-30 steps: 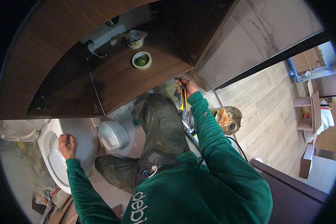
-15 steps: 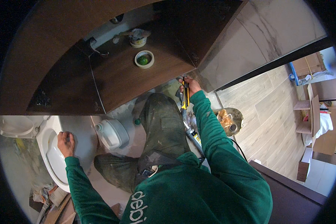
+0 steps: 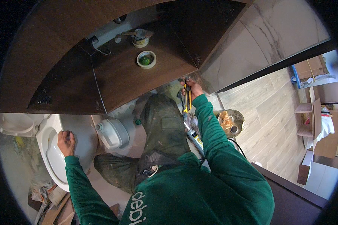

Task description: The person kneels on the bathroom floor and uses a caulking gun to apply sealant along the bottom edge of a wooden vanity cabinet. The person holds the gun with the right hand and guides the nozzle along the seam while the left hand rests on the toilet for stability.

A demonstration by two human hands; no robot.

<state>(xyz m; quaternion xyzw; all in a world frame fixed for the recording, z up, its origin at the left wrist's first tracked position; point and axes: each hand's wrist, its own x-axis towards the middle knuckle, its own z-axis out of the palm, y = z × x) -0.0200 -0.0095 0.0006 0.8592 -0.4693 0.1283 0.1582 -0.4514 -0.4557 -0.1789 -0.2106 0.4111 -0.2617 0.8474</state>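
Not much has changed: our right hand still grips the yellow and black knife just in front of the right corner of the cabinet, so we seem to be busy at that same spot. Our left hand stays on the edge of the white bowl, fingers curled; we cannot tell if it grips. The cabinet's front edge, the marbled wall and our knee sit close around the knife, so we have little room there.

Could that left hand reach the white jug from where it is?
Probably yes: the left hand is at the white ceramic bowl, the white jug stands to the hand's right, and nothing but the bowl's side seems in the way.
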